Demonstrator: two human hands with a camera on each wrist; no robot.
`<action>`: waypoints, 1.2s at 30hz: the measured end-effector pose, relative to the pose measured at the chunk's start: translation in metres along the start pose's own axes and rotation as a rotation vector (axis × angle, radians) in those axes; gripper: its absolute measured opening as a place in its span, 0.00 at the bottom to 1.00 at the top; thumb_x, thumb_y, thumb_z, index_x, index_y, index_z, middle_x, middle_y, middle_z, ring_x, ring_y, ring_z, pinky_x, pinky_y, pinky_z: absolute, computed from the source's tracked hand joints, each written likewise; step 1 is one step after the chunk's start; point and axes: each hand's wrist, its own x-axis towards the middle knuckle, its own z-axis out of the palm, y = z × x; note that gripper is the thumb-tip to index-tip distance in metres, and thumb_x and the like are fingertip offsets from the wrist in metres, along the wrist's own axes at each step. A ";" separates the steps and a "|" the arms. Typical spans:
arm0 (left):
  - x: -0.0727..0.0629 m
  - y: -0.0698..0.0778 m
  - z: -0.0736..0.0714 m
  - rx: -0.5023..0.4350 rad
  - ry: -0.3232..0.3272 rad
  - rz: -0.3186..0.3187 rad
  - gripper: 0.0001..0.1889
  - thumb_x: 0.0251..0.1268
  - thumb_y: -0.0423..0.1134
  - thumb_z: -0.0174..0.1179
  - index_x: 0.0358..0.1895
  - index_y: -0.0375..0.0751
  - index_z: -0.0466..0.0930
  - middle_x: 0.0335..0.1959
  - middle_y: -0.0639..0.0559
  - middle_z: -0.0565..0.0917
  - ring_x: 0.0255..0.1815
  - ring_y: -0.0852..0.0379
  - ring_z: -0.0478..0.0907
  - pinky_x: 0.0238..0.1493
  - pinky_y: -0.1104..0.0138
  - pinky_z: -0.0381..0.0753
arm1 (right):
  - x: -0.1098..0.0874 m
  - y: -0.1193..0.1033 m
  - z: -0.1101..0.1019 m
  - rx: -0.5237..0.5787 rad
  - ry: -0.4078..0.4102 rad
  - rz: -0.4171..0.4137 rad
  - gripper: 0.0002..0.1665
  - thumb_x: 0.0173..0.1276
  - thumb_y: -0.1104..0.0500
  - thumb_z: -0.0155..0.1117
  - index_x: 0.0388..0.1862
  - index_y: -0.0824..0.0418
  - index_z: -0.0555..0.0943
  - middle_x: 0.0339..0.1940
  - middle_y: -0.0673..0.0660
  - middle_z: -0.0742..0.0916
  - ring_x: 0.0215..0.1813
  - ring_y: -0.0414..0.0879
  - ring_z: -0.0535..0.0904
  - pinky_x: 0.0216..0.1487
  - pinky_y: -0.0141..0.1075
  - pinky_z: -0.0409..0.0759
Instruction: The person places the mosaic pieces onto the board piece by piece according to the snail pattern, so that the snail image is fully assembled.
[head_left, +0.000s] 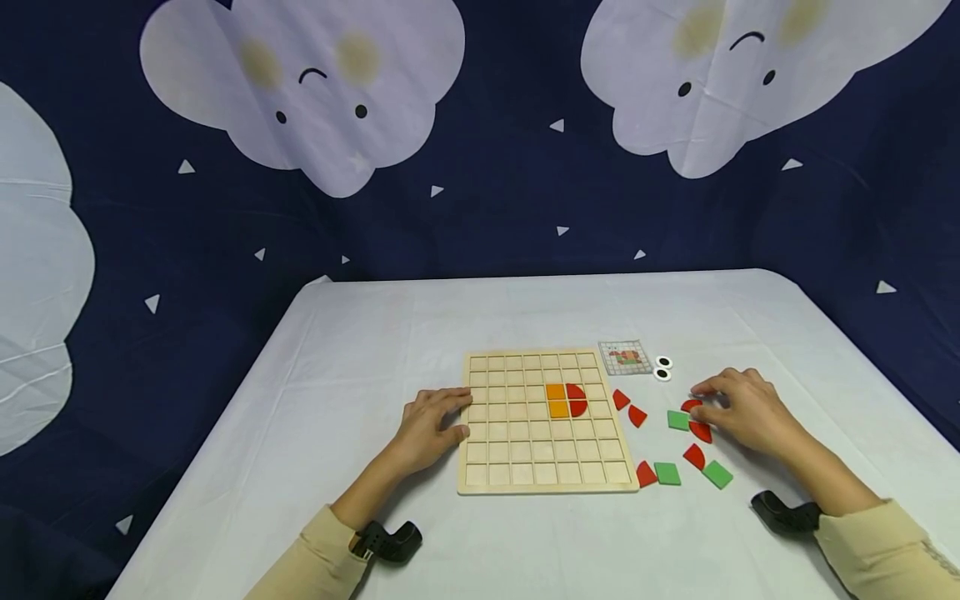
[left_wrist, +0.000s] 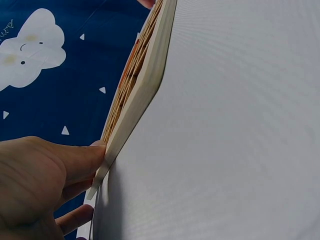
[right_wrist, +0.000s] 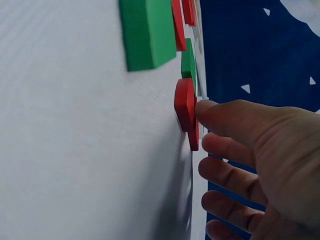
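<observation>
A wooden grid board [head_left: 498,454] lies on the white table. In its right half, two orange squares [head_left: 558,409] sit against two red quarter-circles [head_left: 578,408] in the cells. My left hand [head_left: 427,429] rests at the board's left edge, its thumb [left_wrist: 85,160] touching the side. To the right of the board, my right hand [head_left: 746,408] is low over two red quarter-circle pieces. In the right wrist view, its thumb [right_wrist: 230,117] is at the nearer red piece [right_wrist: 185,105]; contact is hard to tell. The other fingers are loosely bent. A green square [head_left: 678,420] lies beside these pieces.
Between board and right hand lie more red quarter-circles [head_left: 637,416] and green squares [head_left: 667,473]. A small gridded picture card [head_left: 626,357] and two white discs with black centres [head_left: 662,375] are behind them. A dark cloud-print cloth [head_left: 495,233] hangs beyond the table.
</observation>
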 end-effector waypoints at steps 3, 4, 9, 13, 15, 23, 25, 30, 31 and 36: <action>0.000 0.000 0.000 0.002 0.002 0.001 0.24 0.58 0.37 0.63 0.60 0.41 0.76 0.65 0.51 0.74 0.62 0.47 0.64 0.59 0.50 0.57 | -0.002 0.003 0.001 0.002 0.002 0.002 0.19 0.54 0.55 0.69 0.43 0.64 0.84 0.43 0.66 0.83 0.45 0.57 0.69 0.44 0.46 0.61; 0.000 0.000 0.000 0.003 0.002 0.001 0.24 0.58 0.37 0.63 0.60 0.41 0.76 0.65 0.51 0.73 0.62 0.47 0.64 0.59 0.50 0.57 | -0.003 0.004 0.001 0.002 0.003 0.000 0.19 0.54 0.55 0.69 0.43 0.64 0.84 0.42 0.66 0.83 0.45 0.57 0.69 0.44 0.45 0.61; 0.000 0.000 0.000 0.005 0.001 0.005 0.24 0.58 0.37 0.63 0.60 0.41 0.76 0.65 0.51 0.73 0.62 0.47 0.65 0.58 0.50 0.57 | -0.005 0.007 0.001 -0.001 0.022 -0.018 0.18 0.54 0.56 0.68 0.42 0.65 0.84 0.40 0.64 0.83 0.43 0.56 0.70 0.42 0.42 0.59; 0.000 0.001 -0.001 0.000 0.003 0.005 0.24 0.58 0.37 0.63 0.60 0.41 0.76 0.65 0.51 0.73 0.62 0.47 0.65 0.57 0.50 0.57 | -0.006 0.008 0.001 0.001 0.026 -0.028 0.18 0.54 0.56 0.68 0.42 0.64 0.84 0.40 0.63 0.83 0.43 0.55 0.70 0.42 0.41 0.59; 0.000 0.001 -0.001 -0.001 0.003 0.005 0.24 0.59 0.37 0.63 0.60 0.41 0.76 0.65 0.51 0.73 0.62 0.47 0.65 0.57 0.50 0.57 | -0.006 0.008 0.001 0.001 0.026 -0.030 0.18 0.54 0.56 0.68 0.42 0.64 0.84 0.40 0.63 0.83 0.43 0.55 0.70 0.42 0.41 0.59; -0.001 0.001 -0.001 0.008 0.004 0.009 0.24 0.58 0.37 0.63 0.60 0.41 0.76 0.65 0.51 0.74 0.61 0.47 0.65 0.56 0.51 0.57 | -0.006 0.009 0.002 0.008 0.023 -0.024 0.17 0.55 0.57 0.68 0.42 0.65 0.84 0.40 0.63 0.83 0.43 0.55 0.70 0.42 0.42 0.59; -0.001 0.001 -0.001 0.005 0.003 0.009 0.24 0.59 0.37 0.63 0.60 0.41 0.76 0.65 0.51 0.73 0.61 0.46 0.65 0.57 0.50 0.57 | -0.006 0.009 0.003 0.008 0.024 -0.023 0.17 0.55 0.57 0.68 0.42 0.65 0.84 0.40 0.62 0.83 0.43 0.55 0.70 0.42 0.42 0.59; 0.000 0.001 -0.001 -0.009 -0.003 0.006 0.24 0.59 0.37 0.63 0.60 0.41 0.75 0.66 0.51 0.73 0.62 0.46 0.64 0.59 0.49 0.56 | -0.004 0.008 0.002 0.008 0.019 -0.008 0.17 0.55 0.57 0.68 0.42 0.65 0.84 0.41 0.63 0.84 0.43 0.54 0.69 0.42 0.41 0.59; 0.000 0.001 -0.001 -0.011 -0.003 0.006 0.24 0.59 0.37 0.63 0.60 0.41 0.75 0.66 0.51 0.73 0.63 0.46 0.64 0.59 0.49 0.56 | -0.004 0.007 0.001 0.011 0.016 -0.002 0.18 0.55 0.57 0.68 0.43 0.65 0.84 0.41 0.63 0.83 0.43 0.55 0.69 0.42 0.41 0.60; 0.000 0.000 0.000 -0.010 -0.002 0.004 0.24 0.59 0.37 0.63 0.60 0.41 0.75 0.66 0.51 0.73 0.63 0.47 0.64 0.59 0.49 0.56 | -0.001 -0.001 -0.002 0.037 0.012 0.002 0.18 0.55 0.57 0.69 0.44 0.64 0.84 0.43 0.64 0.83 0.46 0.56 0.68 0.44 0.45 0.61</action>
